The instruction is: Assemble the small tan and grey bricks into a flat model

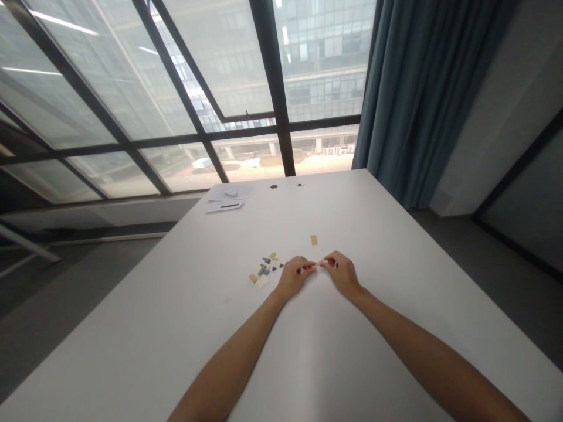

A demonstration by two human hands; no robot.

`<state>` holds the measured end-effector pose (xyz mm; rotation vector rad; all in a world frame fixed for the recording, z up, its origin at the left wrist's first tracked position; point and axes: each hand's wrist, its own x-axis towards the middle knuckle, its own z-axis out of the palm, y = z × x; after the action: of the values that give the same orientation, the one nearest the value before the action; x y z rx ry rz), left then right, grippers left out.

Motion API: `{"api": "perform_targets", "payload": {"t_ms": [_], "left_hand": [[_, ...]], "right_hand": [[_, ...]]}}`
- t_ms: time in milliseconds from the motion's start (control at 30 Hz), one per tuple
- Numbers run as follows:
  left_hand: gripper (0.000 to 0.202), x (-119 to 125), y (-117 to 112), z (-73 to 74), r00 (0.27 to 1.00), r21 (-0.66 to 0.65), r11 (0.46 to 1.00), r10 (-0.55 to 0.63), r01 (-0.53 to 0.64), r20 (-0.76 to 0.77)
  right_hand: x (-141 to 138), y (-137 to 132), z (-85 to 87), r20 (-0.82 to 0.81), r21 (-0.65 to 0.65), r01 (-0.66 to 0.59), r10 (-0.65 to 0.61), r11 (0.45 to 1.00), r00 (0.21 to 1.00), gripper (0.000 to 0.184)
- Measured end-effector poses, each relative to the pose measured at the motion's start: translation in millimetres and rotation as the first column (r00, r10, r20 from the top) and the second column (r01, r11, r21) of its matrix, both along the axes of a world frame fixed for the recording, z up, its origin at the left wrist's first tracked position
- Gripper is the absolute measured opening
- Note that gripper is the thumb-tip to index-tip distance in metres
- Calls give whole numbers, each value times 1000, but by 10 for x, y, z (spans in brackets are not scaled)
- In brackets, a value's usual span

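Between the fingertips of both hands is a small tan piece [319, 262], thin and partly covered by the fingers. My left hand [295, 275] pinches its left end, and my right hand [342, 272] pinches the other end. Whether it is one piece or two joined, I cannot tell. Just left of my left hand lies a loose group of small dark grey pieces [263, 269], with a tan piece [253, 278] and a cream piece [263, 282] at its near side. A flat tan rectangular block [314, 240] rests alone on the table beyond my hands.
The white table [197, 328] stretches toward the window. At its far left lie paper sheets [224, 206] with a dark pen [229, 206] on them. A round dark disc [273, 186] and a small dark item [300, 185] sit by the far edge. A blue curtain [413, 105] hangs at the right.
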<state>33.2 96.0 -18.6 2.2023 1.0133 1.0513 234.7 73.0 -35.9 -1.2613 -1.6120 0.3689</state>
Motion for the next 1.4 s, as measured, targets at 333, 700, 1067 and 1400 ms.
{"api": "perform_targets", "payload": {"t_ms": [333, 700, 1067, 1400], "left_hand": [[24, -4, -18, 35, 1000, 8, 1000, 24, -24, -8], [19, 13, -19, 47, 997, 28, 997, 77, -78, 32], [16, -9, 25, -14, 985, 57, 983, 170, -172, 42], [18, -23, 55, -51, 974, 70, 973, 214, -219, 71]], "right_hand": [[-11, -22, 21, -13, 12, -16, 16, 1000, 1000, 14], [-10, -16, 16, 45, 16, -52, 51, 998, 998, 14], [-38, -34, 42, 83, 19, -87, 85, 996, 993, 13], [-45, -68, 87, 146, 10, -136, 133, 991, 980, 12]]}}
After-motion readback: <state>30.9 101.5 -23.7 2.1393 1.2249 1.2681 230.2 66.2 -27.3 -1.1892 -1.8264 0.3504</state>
